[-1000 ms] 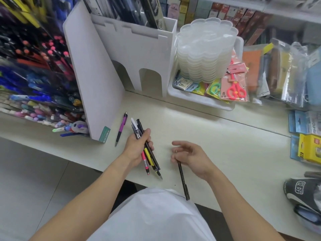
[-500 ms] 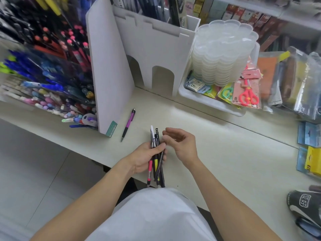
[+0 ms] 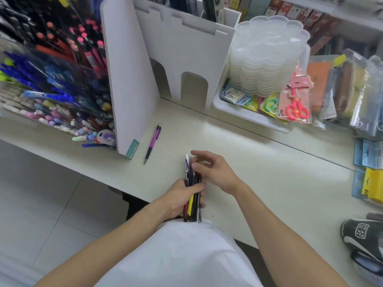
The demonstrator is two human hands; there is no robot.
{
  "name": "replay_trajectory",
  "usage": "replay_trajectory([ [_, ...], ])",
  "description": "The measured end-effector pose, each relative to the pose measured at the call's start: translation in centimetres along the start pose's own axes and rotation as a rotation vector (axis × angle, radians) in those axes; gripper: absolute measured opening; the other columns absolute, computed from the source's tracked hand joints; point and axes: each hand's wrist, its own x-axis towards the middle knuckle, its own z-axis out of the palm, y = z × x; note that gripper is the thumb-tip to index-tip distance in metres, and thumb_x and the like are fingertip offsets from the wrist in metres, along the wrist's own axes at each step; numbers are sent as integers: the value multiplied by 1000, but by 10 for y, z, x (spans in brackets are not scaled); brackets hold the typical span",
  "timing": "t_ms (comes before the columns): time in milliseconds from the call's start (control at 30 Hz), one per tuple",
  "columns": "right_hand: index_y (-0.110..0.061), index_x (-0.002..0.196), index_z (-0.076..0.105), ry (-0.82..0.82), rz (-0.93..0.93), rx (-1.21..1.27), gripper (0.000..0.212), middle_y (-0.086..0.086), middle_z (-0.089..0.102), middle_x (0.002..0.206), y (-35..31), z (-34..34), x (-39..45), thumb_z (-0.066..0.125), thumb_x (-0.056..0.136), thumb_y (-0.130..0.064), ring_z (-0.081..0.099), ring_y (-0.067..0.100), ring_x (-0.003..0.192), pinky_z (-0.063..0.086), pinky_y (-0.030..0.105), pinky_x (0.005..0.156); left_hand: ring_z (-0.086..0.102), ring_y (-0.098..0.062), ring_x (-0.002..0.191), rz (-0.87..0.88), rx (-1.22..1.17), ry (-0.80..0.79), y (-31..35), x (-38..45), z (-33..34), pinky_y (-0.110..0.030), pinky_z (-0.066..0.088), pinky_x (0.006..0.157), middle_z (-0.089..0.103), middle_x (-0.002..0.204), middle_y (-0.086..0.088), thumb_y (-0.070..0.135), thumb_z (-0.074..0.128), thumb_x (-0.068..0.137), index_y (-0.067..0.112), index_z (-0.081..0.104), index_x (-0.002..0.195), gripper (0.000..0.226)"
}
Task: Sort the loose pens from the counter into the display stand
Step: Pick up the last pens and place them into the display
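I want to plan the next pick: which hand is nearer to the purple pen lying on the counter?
Left. The left hand, gripping the pen bundle, sits below-right of the purple pen; the right hand lies farther right.

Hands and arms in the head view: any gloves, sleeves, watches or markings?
Both hands are bare, left hand and right hand: no gloves, rings or watch visible. Forearms are uncovered up to the frame edge, no sleeve showing. The only clothing in view is a white top at the torso.
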Motion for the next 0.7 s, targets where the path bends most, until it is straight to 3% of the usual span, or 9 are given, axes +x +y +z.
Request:
replay_trajectory([
  [167,-5,100,68,287,56,-28,13,16,75,84,-32,22,48,74,88,-5,73,23,69,62,37,67,55,-19,58,188,-51,135,23,-19,-31,-33,53,59,54,69,-6,19,66,94,6,58,86,17],
  [267,4,83,72,190,109,-176,24,18,75,74,-60,51,82,79,87,-18,74,29,64,65,39,65,58,-19,61,253,-69,218,33,-37,-64,-32,53,59,58,74,-7,18,65,94,5,60,91,15],
  [367,2,69,74,133,123,-403,34,12,73,62,-81,79,111,82,82,-28,72,22,55,63,31,55,63,-20,68,263,-68,273,38,-51,-89,-34,53,63,64,82,-9,19,65,94,1,61,102,19],
  [467,-4,59,69,120,125,-582,29,10,71,58,-85,98,127,83,79,-20,70,21,50,63,35,55,63,-20,70,239,-84,246,38,-60,-96,-34,55,66,63,81,-8,18,68,92,0,59,107,25],
  [600,-2,63,71,111,128,-756,23,11,72,58,-84,100,120,67,77,-20,73,25,55,64,40,65,62,-23,74,227,-159,167,37,-67,-96,-36,55,72,61,85,-9,17,70,89,2,60,112,29],
  [700,7,85,70,13,188,-670,28,17,74,67,-88,88,95,60,87,-19,73,28,58,64,39,67,61,-25,73,221,-238,99,36,-72,-93,-39,55,72,60,84,-10,10,67,88,3,54,125,39],
])
